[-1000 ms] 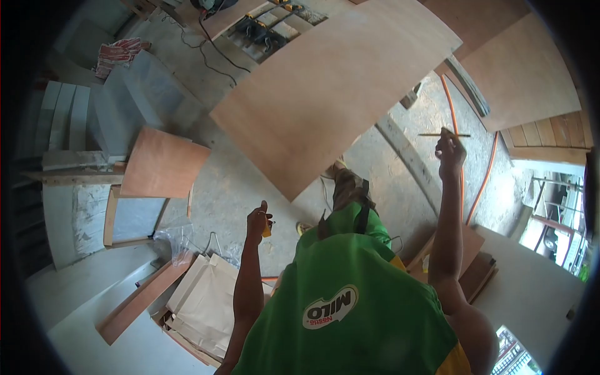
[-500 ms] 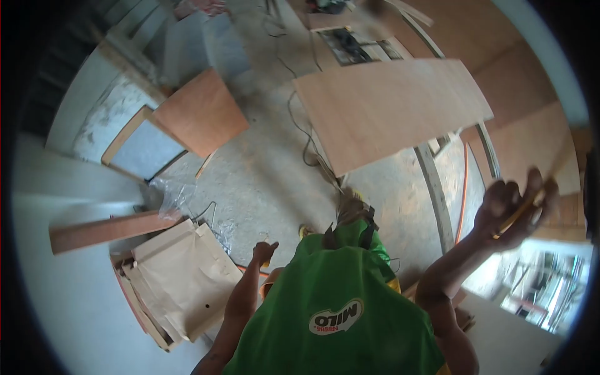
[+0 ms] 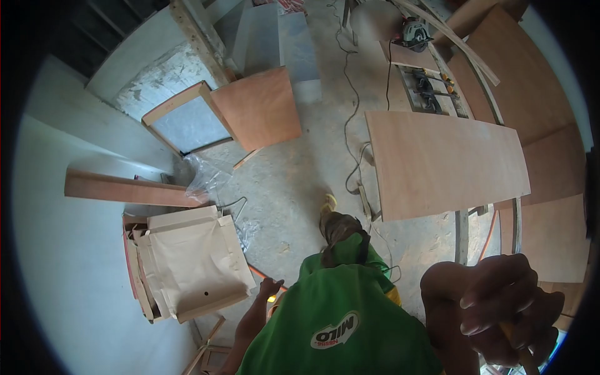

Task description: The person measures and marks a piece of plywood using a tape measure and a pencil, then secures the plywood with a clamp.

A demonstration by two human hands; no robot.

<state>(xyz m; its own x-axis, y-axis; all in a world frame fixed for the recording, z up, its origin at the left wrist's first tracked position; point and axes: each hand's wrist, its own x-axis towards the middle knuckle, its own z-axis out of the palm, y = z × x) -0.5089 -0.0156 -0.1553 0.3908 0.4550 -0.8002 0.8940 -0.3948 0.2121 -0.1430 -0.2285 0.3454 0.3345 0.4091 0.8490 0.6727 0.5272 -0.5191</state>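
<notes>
My right hand (image 3: pixel 500 306) is raised close to the camera at the lower right, its fingers curled round a thin yellow pencil (image 3: pixel 527 359), mostly hidden by the fingers. Low beside my green shirt (image 3: pixel 350 306) is my left hand (image 3: pixel 270 288), closed, with a small yellow object (image 3: pixel 271 299) showing under it. I cannot make out what kind of object that is. Ahead on the right, a plywood sheet (image 3: pixel 447 165) lies on a timber frame, apart from both hands.
A cardboard-covered stack (image 3: pixel 194 262) and a long board (image 3: pixel 131 187) stand by the left wall. Farther off are a square wooden panel (image 3: pixel 259 109), a circular saw (image 3: pixel 414 34) and clamps (image 3: pixel 428 90). A cable (image 3: pixel 355 106) runs along the floor. More plywood (image 3: pixel 544 237) leans at right.
My view has turned, so the plywood sheet and stack sit farther right in it. My right hand has come lower and closer to the camera, still holding the pencil. My left hand stays low.
</notes>
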